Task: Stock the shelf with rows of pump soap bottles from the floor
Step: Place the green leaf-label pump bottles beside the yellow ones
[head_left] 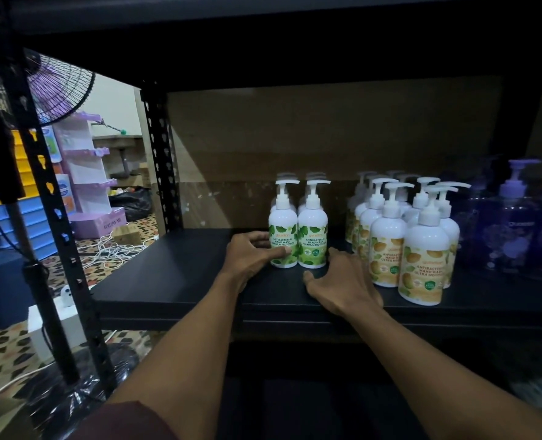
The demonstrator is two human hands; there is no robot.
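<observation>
Our left hand point(253, 254) curls round a green bottle point(283, 246), our right hand point(342, 281) lies spread nearby; we should align rows gently.

White green bottles point(312, 246) stand upright in two rows between the hands, the left hand point(250, 254) gripping the front one; orange bottles point(422, 268) cluster just right of the right hand point(347, 281); purple bottles point(514, 230) beyond; all on the black shelf point(174, 274).

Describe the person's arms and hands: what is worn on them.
The left hand and right hand are bare: no gloves, rings or watch show. Both forearms are bare too. A dark maroon sleeve covers the left upper arm at the bottom edge.
</observation>
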